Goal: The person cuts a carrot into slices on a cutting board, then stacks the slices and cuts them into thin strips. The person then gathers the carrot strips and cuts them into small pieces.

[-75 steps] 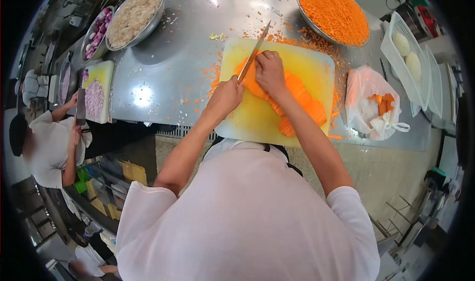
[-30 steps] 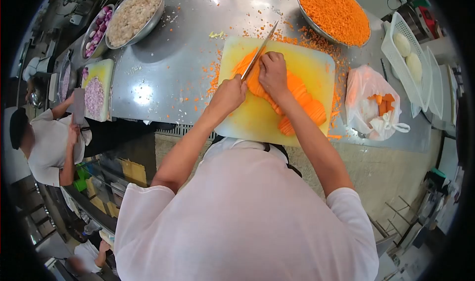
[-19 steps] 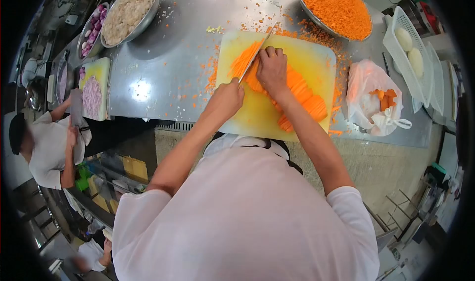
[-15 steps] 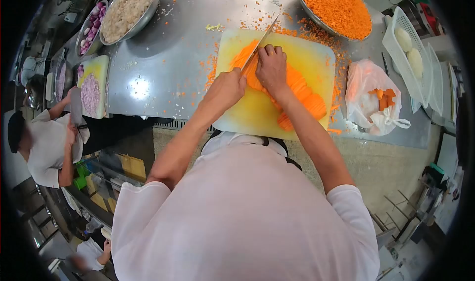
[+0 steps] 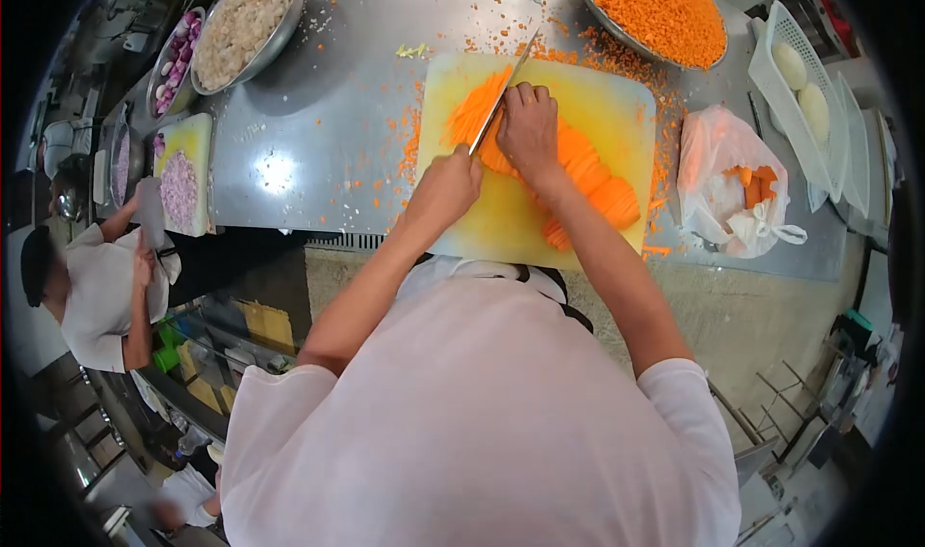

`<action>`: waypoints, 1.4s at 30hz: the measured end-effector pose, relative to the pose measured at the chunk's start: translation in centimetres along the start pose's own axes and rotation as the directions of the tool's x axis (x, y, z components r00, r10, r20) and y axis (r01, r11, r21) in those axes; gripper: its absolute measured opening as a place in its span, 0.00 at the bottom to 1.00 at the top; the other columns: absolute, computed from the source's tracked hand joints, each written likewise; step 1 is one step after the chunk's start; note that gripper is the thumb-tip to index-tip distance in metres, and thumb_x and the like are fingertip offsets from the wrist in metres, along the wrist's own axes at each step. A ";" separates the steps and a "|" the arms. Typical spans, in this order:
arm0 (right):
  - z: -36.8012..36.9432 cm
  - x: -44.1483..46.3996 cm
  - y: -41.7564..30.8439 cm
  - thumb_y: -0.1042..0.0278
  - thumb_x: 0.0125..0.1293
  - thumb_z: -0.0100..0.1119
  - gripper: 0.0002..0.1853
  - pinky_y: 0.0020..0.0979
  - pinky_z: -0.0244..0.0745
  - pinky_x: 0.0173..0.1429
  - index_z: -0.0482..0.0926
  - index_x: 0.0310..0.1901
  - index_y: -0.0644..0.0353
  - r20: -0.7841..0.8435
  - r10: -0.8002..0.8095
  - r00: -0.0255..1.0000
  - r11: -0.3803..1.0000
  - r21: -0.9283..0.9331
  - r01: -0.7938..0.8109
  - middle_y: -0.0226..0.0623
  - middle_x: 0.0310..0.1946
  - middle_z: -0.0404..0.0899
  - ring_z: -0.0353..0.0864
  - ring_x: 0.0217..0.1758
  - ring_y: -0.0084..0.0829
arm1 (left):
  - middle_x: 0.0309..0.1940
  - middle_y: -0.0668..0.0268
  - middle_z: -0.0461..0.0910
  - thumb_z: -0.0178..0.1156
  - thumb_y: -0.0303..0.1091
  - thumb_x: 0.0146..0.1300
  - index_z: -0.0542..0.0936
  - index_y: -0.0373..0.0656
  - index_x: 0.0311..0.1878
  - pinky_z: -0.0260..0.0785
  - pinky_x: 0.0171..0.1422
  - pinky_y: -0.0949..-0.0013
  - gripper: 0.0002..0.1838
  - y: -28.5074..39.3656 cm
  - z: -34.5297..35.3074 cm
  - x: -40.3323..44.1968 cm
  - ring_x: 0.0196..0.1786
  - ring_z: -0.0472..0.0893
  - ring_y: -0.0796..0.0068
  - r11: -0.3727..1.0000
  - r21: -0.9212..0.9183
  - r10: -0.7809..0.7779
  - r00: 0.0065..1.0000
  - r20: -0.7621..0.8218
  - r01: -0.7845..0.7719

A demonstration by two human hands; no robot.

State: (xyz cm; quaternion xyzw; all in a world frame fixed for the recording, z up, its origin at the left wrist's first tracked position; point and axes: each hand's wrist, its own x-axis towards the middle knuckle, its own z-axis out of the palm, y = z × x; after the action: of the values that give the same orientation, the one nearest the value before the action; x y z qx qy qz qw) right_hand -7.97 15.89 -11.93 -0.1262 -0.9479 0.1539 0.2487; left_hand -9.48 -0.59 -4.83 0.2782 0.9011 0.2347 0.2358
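My left hand point(image 5: 445, 193) is wrapped round the handle of a knife point(image 5: 505, 92), whose blade points away from me at a slant. Beside the blade, my right hand point(image 5: 529, 131) presses down on overlapping carrot slices point(image 5: 595, 183) with curled fingers. The slices fan out toward the near right of a yellow-stained cutting board point(image 5: 619, 109). Thin carrot strips point(image 5: 472, 109) lie on the other side of the blade. The fingertips of my right hand are partly hidden.
Chopped carrot fills a metal bowl point(image 5: 660, 13); a pale chopped food fills another bowl point(image 5: 246, 27). At right are a plastic bag point(image 5: 718, 162) with carrot pieces and a white basket point(image 5: 782, 114). A co-worker point(image 5: 106, 287) holds a cleaver by a board point(image 5: 199, 176) of chopped onion.
The knife has shifted slightly right along the carrot slices, and more strips lie left of the blade. My right hand stays nearly in place. The whole view has shifted a little.
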 end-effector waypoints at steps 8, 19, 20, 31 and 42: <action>0.1 -0.2 0.1 0.73 0.53 0.57 0.10 0.40 0.66 0.47 0.75 0.39 0.61 -0.018 0.009 1.000 1.000 -0.005 -0.009 0.40 0.36 0.74 0.71 0.43 0.41 | 0.14 0.51 0.73 0.48 0.39 0.72 0.71 0.30 0.38 0.68 0.20 0.56 0.17 -1.9 1.9 0.1 0.12 0.74 0.61 0.982 0.038 0.187 0.975 -0.121 -0.184; 0.1 -0.1 1.1 0.75 0.55 0.56 0.08 0.42 0.66 0.45 0.75 0.37 0.61 -0.072 -0.020 0.997 0.996 0.084 0.026 0.41 0.36 0.74 0.72 0.43 0.43 | 0.20 0.40 0.76 0.51 0.35 0.69 0.72 0.28 0.36 0.70 0.31 0.48 0.15 -0.1 1.2 1.5 0.24 0.77 0.40 0.995 -0.060 0.077 0.994 -0.072 -0.082; 0.2 -0.2 1.4 0.74 0.55 0.56 0.07 0.41 0.67 0.45 0.76 0.38 0.60 -0.070 -0.041 0.997 0.989 0.140 0.050 0.40 0.35 0.74 0.72 0.43 0.42 | 0.20 0.40 0.76 0.51 0.35 0.69 0.72 0.28 0.35 0.69 0.30 0.48 0.15 0.1 0.9 1.4 0.23 0.77 0.41 0.991 -0.104 0.082 0.994 -0.070 -0.089; -1.3 -0.6 1.1 0.74 0.54 0.57 0.09 0.41 0.68 0.42 0.77 0.39 0.57 0.006 -0.083 0.997 0.996 -0.027 0.083 0.38 0.35 0.74 0.72 0.41 0.42 | 0.22 0.41 0.77 0.51 0.35 0.69 0.73 0.28 0.35 0.70 0.33 0.47 0.15 1.7 -1.5 -1.6 0.28 0.78 0.38 0.999 -0.045 0.020 1.000 -0.022 -0.021; -1.1 -1.0 1.1 0.74 0.54 0.57 0.10 0.40 0.69 0.43 0.76 0.40 0.58 0.000 -0.052 0.999 0.998 -0.022 0.052 0.37 0.35 0.75 0.72 0.42 0.41 | 0.22 0.39 0.76 0.51 0.36 0.69 0.73 0.29 0.37 0.70 0.36 0.46 0.15 0.0 1.8 0.1 0.30 0.79 0.39 0.998 0.035 0.051 0.998 -0.042 -0.049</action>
State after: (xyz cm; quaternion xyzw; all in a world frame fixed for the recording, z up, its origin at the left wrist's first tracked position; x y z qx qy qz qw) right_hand -6.36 16.85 -11.87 -0.1045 -0.9524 0.1369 0.2514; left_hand -8.51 0.00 -6.22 0.2995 0.9025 0.2311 0.2058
